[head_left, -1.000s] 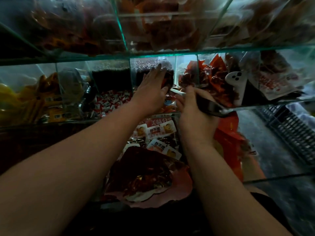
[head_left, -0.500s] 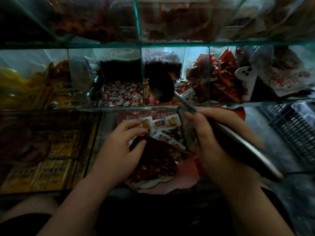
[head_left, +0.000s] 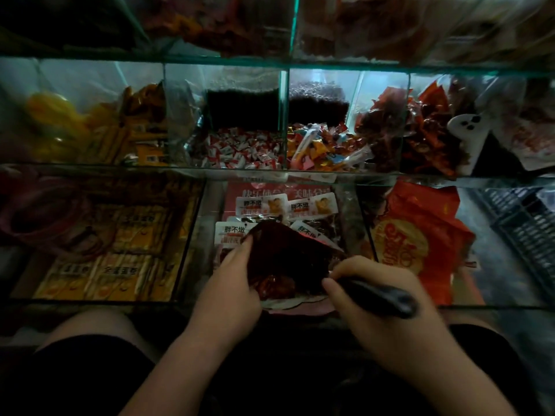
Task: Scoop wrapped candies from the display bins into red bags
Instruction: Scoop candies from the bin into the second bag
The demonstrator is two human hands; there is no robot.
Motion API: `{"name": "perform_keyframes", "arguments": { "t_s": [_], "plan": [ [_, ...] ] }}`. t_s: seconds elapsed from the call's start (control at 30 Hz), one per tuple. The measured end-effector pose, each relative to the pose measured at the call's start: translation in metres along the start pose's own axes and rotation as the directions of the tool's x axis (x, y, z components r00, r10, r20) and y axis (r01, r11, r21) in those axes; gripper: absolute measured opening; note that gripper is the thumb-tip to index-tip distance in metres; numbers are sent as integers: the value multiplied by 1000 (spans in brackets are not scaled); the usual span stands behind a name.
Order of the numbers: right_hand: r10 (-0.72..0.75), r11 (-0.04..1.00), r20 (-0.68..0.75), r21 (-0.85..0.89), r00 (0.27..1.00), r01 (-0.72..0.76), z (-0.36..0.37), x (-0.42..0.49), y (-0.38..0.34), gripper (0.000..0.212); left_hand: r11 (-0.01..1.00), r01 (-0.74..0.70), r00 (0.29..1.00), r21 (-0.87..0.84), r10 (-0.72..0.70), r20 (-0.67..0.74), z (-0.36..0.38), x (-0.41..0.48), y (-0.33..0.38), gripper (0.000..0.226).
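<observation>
We find the left hand (head_left: 231, 283) gripping the red bag (head_left: 288, 259) open while the right hand (head_left: 375, 298) grips the scoop handle (head_left: 378, 295). The bag looks partly filled; the bins (head_left: 283, 121) hold plenty more candies (head_left: 240, 148).

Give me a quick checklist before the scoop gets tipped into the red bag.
1. Dark red translucent plastic bag held at its edge by the left hand: ok.
2. Bag mouth held open: cannot tell, too dark.
3. Dark-handled metal scoop gripped in the right hand: ok.
4. Scoop bowl over the bag and loaded: cannot tell, the bowl is hidden.
5. Bag resting over the middle lower glass bin, so spills land inside: ok.
</observation>
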State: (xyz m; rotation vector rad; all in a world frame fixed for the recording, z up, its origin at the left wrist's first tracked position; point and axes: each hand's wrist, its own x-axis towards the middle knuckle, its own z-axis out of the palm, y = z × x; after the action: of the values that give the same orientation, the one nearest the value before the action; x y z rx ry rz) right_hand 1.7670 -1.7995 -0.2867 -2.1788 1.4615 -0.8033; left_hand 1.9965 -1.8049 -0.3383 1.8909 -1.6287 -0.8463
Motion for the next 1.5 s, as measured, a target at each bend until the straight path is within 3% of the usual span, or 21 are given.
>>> {"name": "perform_keyframes", "arguments": {
  "t_s": [0.1,0.17,0.27,0.33,0.43,0.57,0.77,0.87,1.03,1.2,1.27,1.5],
  "plan": [
    [25,999,84,39,996,-28,28,2,-1,8,995,-8,999,-103,3,-44,3,-2,-2,88],
    [118,992,3,40,993,-118,48,7,3,11,989,-20,998,-143,10,-65,5,-3,-4,85],
    [329,922,-131,261,935,-288,63,11,-2,20,990,-37,995,-135,24,-96,8,-4,-6,80],
    [423,844,-131,416,896,-338,67,12,-7,19,987,-47,993,-155,30,-113,8,-4,-7,79],
    [429,832,-58,415,902,-369,74,10,-10,18,981,-57,993,-186,36,-116,7,-6,-9,77],
    [461,813,-68,431,885,-391,78,12,-8,19,975,-69,989,-212,40,-142,6,-8,-8,74],
    [717,442,-14,782,697,-439,59,8,-8,20,963,-53,987,-265,11,-158,7,-7,-9,70],
    [797,341,-48,859,602,-383,43,6,-7,23,964,-59,984,-258,13,-178,7,-7,-8,68],
    [840,285,-25,871,543,-401,18,9,-7,23,971,-85,979,-221,41,-198,4,-6,-9,62],
    [835,276,-5,868,550,-412,-7,19,-12,30,980,-131,938,151,172,-301,2,-9,-3,52],
    [826,292,-16,867,563,-404,-13,21,-13,31,968,-180,930,173,225,-292,6,-7,5,53],
    [843,205,42,896,536,-393,-18,16,-6,29,953,-262,945,154,286,-161,22,3,24,62]
  ]
}}
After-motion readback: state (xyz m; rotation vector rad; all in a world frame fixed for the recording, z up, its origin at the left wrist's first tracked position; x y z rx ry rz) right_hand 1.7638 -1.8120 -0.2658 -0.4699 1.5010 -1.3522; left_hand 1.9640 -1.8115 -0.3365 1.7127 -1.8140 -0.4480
